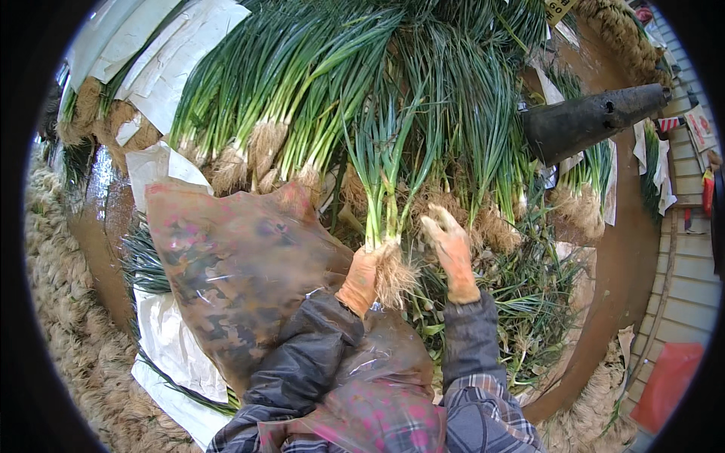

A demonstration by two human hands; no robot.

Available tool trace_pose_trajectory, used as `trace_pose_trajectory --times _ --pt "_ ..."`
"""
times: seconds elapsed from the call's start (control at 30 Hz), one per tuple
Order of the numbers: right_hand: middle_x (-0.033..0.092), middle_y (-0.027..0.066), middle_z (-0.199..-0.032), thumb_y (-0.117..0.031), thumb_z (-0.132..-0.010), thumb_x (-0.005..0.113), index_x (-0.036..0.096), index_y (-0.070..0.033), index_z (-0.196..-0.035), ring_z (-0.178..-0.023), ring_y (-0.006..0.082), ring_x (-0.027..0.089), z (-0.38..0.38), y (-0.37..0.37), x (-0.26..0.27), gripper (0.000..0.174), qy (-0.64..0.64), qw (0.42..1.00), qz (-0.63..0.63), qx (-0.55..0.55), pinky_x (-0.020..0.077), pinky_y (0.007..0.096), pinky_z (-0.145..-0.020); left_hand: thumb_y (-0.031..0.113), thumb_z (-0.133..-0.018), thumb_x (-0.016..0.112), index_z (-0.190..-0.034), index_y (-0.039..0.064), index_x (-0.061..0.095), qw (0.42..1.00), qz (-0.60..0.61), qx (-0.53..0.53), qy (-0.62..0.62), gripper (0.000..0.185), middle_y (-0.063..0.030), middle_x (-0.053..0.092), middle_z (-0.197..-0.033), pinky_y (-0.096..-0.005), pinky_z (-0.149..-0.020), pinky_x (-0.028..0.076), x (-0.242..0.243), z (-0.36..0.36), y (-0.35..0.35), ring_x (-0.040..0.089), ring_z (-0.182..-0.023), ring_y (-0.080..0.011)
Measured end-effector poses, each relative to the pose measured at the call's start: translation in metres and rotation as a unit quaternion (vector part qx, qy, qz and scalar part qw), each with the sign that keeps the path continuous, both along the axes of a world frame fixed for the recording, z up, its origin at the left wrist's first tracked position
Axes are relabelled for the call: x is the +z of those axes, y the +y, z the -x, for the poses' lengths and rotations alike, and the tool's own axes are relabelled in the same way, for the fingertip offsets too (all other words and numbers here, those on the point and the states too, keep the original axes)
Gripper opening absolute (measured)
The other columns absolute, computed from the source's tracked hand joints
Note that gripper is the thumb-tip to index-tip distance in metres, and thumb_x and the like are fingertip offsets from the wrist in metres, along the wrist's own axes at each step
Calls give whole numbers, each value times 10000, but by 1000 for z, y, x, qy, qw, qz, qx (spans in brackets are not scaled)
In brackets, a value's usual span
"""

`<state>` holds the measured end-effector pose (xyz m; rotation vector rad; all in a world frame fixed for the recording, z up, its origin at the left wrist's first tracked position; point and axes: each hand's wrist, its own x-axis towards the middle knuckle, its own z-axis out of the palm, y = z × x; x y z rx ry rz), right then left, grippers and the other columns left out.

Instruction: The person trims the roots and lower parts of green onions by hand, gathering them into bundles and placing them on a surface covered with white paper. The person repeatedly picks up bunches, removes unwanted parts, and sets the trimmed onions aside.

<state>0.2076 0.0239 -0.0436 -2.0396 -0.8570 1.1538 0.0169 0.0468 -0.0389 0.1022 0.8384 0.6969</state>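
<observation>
My left hand (363, 277), in an orange glove, is closed round the lower stalks of a bunch of green onions (391, 209). Its leaves point away from me and its roots (396, 274) hang over beside the glove. To the right, my right hand (448, 249), in an orange glove with soiled pale fingertips, holds nothing, its fingers apart near the roots of other onions. Beyond both hands lies a wide heap of green onions (317, 85), roots towards me. A clear plastic apron (249, 272) with pink spots covers my lap.
Loose leaves and trimmings (521, 317) lie right of my legs. A black traffic cone (595, 122) lies on its side at the upper right. White sheets (181, 62) cover bundles at the upper left. Stacked bundles with roots outward (73, 317) line the left edge. A red plastic piece (668, 385) is at lower right.
</observation>
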Motion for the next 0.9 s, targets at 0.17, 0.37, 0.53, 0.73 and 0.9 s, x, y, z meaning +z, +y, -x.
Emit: trace_pose_trajectory --times 0.17,0.37,0.53,0.73,0.9 --pt "692 65 -869 -644 -813 651 639 -82 -1200 -770 223 678 36 88 19 683 -380 887 81 251 531 363 -707 7 -831 719 -992 21 627 977 -111 -29 182 186 -6 631 -832 -239 -617 486 4 -2 -2 585 -704 -95" --pt "702 44 -791 -435 -929 595 732 -135 -903 -671 229 683 37 104 -19 330 -463 778 162 392 509 345 -545 -28 -821 715 -1002 5 641 964 -163 -27 207 199 -3 647 -880 -237 -675 501 -10 -2 -2 595 -755 -91" --pt "463 -17 -484 -339 -955 581 557 -162 -631 -417 120 476 38 62 -41 370 -601 742 -195 224 397 330 -402 -73 -807 676 -1011 0 649 964 -179 -43 193 218 -12 656 -894 -243 -680 514 -15 2 -7 613 -764 -101" --pt "411 -4 -466 -302 -925 629 501 -162 -622 -382 151 385 48 20 -2 358 -426 776 -375 274 350 359 -399 -64 -807 679 -1014 -6 648 978 -126 -9 169 217 -27 667 -912 -254 -686 522 -8 2 -2 622 -779 -112" --pt "482 57 -525 -265 -894 657 546 -98 -657 -455 205 488 52 -3 17 311 -410 809 -371 199 433 349 -480 -51 -814 699 -1031 -6 634 974 -153 -38 159 232 -37 666 -945 -274 -742 534 2 2 -2 631 -832 -134"
